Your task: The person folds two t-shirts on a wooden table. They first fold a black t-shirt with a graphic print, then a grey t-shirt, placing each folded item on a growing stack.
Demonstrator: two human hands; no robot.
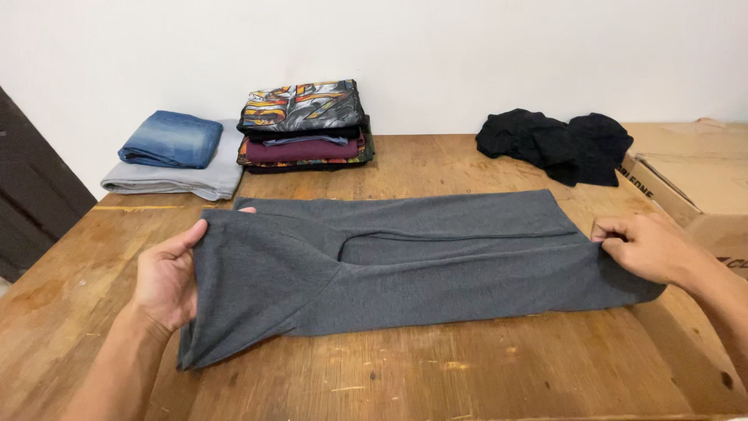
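Far left, back of the counter (pixel 483 366): folded blue jeans (pixel 171 139) sit on a folded light grey garment (pixel 187 179), both against the white wall (pixel 436 47). Just right of them is a stack of folded clothes (pixel 305 129): a dark patterned piece with orange and yellow on top, a maroon piece under it, more patterned fabric at the bottom.

Left hand (pixel 165 279) grips the left end of the dark grey garment (pixel 421 265). The thumb is on top of the cloth, the fingers are wrapped behind the edge with one fingertip showing above it, and that end is lifted off the wood.

The grey garment lies flat across the middle of the counter, long axis left to right, folded over itself, with a crease line and a pocket-like fold near the centre. Its bottom-left corner hangs toward the near edge.

Behind it, right of centre, a crumpled pile of black clothes (pixel 557 144) lies near the wall, well apart from the grey piece.

Right hand (pixel 643 248) pinches the right end of the grey garment, fingers closed on the edge, cloth pulled taut between both hands.

Far right: an open cardboard box (pixel 693 183) touches the counter's right edge, just beside the right hand.
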